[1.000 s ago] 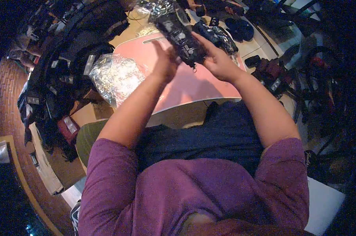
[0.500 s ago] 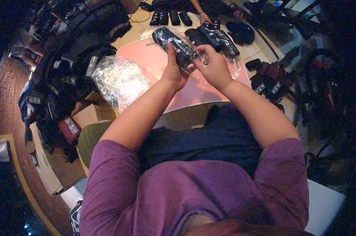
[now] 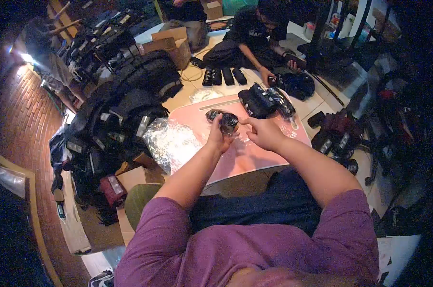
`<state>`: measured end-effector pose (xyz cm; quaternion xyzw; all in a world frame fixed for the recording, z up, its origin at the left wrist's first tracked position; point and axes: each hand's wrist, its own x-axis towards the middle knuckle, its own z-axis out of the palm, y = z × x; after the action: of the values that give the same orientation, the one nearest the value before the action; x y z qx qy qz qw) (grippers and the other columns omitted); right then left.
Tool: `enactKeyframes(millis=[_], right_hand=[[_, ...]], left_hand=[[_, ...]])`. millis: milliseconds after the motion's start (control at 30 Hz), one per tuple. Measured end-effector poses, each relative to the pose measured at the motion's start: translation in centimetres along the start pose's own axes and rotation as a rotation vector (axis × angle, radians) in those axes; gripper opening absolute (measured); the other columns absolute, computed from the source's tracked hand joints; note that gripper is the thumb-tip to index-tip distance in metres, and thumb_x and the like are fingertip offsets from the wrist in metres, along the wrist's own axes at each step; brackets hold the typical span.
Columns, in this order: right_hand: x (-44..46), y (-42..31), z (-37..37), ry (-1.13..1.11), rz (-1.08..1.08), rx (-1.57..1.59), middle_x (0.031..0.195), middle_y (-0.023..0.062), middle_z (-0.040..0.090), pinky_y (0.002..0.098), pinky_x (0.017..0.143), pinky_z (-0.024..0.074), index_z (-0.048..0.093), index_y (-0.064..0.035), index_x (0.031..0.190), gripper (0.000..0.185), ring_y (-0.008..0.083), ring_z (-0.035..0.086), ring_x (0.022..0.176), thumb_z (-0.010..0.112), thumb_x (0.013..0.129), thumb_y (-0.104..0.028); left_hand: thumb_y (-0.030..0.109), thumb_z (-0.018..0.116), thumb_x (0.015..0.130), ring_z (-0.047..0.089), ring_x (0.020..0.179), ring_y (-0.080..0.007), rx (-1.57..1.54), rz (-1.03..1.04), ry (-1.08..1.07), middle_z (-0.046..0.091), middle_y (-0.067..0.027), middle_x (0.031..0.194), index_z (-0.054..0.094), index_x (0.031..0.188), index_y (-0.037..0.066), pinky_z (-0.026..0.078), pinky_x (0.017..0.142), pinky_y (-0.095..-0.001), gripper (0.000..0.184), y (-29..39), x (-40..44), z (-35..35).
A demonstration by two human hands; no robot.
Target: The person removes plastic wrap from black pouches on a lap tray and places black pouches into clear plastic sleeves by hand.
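Note:
My left hand (image 3: 218,139) is wrapped round a dark rolled bundle in a clear plastic wrapper (image 3: 230,120), thumb along its side. My right hand (image 3: 265,134) is at the right end of the bundle, fingers curled and the index finger towards the wrapper. Whatever lies between those fingertips is too small to make out. Both hands are above a pink tabletop (image 3: 216,168). A shiny heap of clear plastic bags (image 3: 171,146) lies to the left of my left hand. Several black wrapped bundles (image 3: 262,101) lie beyond my right hand.
Across the table a co-worker (image 3: 259,36) sits, one hand reaching to black items on the floor. Four-sided black packs (image 3: 223,76) stand in a row there. Dark bags (image 3: 111,115) pile up at left, maroon and black bundles (image 3: 338,131) at right. An open cardboard box (image 3: 178,50) stands behind.
My view has tilted up, showing more of the room and the co-worker. The wrapped bundle has turned more end-on in my left hand. My right hand has shifted at its end.

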<state>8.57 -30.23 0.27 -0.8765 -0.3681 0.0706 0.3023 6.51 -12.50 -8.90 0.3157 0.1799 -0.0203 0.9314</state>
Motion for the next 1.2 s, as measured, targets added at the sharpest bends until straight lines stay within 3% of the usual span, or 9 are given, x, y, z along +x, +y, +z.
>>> enactKeyframes(millis=[200, 333, 400, 433, 567, 767, 1000, 1067, 1200], right_hand=[[-0.2, 0.0, -3.4, -0.117, 0.189, 0.417, 0.06, 0.0049, 0.054, 0.0273, 0.042, 0.0427, 0.055, -0.0026, 0.103, 0.031, 0.011, 0.052, 0.048, 0.056, 0.072, -0.009], [0.3, 0.3, -5.3, 0.054, -0.025, 0.29, 0.089, 0.0116, 0.059, 0.0324, 0.067, 0.0491, 0.051, -0.0045, 0.113, 0.049, 0.0194, 0.059, 0.077, 0.068, 0.069, -0.018], [-0.3, -0.8, -6.1, 0.185, -0.59, -0.186, 0.124, 0.0166, 0.045, 0.0388, 0.093, 0.0387, 0.041, -0.0073, 0.126, 0.079, 0.0297, 0.046, 0.111, 0.078, 0.059, -0.025], [-0.5, -1.4, -5.9, -0.004, -0.547, -0.311, 0.141, 0.0162, 0.022, 0.0424, 0.103, 0.0265, 0.03, -0.012, 0.135, 0.102, 0.0356, 0.027, 0.126, 0.082, 0.048, -0.029], [0.1, -1.5, -2.5, 0.001, -0.708, -0.443, 0.136, 0.0108, 0.033, 0.0442, 0.101, 0.0297, 0.04, -0.0216, 0.129, 0.079, 0.0294, 0.035, 0.123, 0.075, 0.059, -0.021], [0.9, -0.9, -2.3, 0.081, -0.97, -0.212, 0.103, 0.0055, 0.062, 0.04, 0.087, 0.0439, 0.065, -0.0152, 0.086, 0.015, 0.0263, 0.055, 0.103, 0.067, 0.072, -0.02], [0.1, -0.6, -1.3, -0.208, -0.563, 0.157, 0.096, 0.008, 0.062, 0.04, 0.079, 0.0445, 0.065, -0.0106, 0.086, 0.01, 0.0276, 0.057, 0.091, 0.064, 0.076, -0.015], [0.4, -1.0, -1.1, 0.129, -0.739, 0.082, 0.089, 0.0078, 0.061, 0.0388, 0.076, 0.0438, 0.065, -0.0096, 0.085, 0.008, 0.0273, 0.057, 0.084, 0.062, 0.078, -0.012], [0.7, 0.5, -0.3, 0.022, -0.617, 0.191, 0.084, 0.009, 0.061, 0.0346, 0.074, 0.0444, 0.063, -0.0042, 0.088, 0.013, 0.0241, 0.058, 0.08, 0.056, 0.084, -0.015]], left_hand=[[0.042, 0.053, 0.078, 0.059, 0.073, -0.0228, -0.085, 0.144, 0.115, 0.061, -0.0055, 0.083, 0.056, 0.094, 0.012, 0.048, 0.069, -0.0412, 0.034, 2.2, 0.7, -1.3], [0.043, 0.053, 0.077, 0.06, 0.075, -0.0241, -0.043, 0.113, 0.064, 0.061, -0.005, 0.086, 0.055, 0.095, 0.013, 0.047, 0.073, -0.0425, 0.035, 4.0, 0.4, -1.8], [0.045, 0.054, 0.076, 0.06, 0.078, -0.024, -0.031, 0.112, 0.079, 0.061, -0.0056, 0.087, 0.056, 0.097, 0.013, 0.045, 0.076, -0.0415, 0.039, 3.7, 0.1, -1.3], [0.046, 0.054, 0.076, 0.06, 0.079, -0.0236, 0.017, 0.054, 0.006, 0.061, -0.0056, 0.088, 0.057, 0.098, 0.013, 0.045, 0.075, -0.0412, 0.04, 3.2, 0.2, -1.3], [0.047, 0.052, 0.078, 0.061, 0.077, -0.0242, 0.006, -0.129, -0.141, 0.062, -0.0084, 0.088, 0.057, 0.101, 0.011, 0.051, 0.068, -0.0406, 0.043, 1.3, -0.8, 0.9], [0.047, 0.048, 0.08, 0.06, 0.089, -0.0273, 0.003, -0.261, -0.33, 0.061, -0.0117, 0.097, 0.055, 0.107, 0.009, 0.05, 0.075, -0.0435, 0.047, 1.0, -1.3, 0.8], [0.038, 0.048, 0.084, 0.062, 0.078, -0.0217, 0.167, -0.282, -0.333, 0.061, -0.0094, 0.091, 0.054, 0.101, 0.008, 0.052, 0.07, -0.0388, 0.035, -1.0, -0.3, -0.6], [0.038, 0.046, 0.085, 0.061, 0.079, -0.0198, 0.152, -0.207, -0.363, 0.061, -0.007, 0.093, 0.054, 0.101, 0.01, 0.051, 0.072, -0.0396, 0.033, -1.4, -1.1, -0.1], [0.043, 0.04, 0.086, 0.06, 0.078, -0.0181, 0.256, -0.204, -0.315, 0.061, -0.004, 0.093, 0.056, 0.1, 0.014, 0.05, 0.069, -0.0378, 0.037, -2.3, -1.1, -0.2]])
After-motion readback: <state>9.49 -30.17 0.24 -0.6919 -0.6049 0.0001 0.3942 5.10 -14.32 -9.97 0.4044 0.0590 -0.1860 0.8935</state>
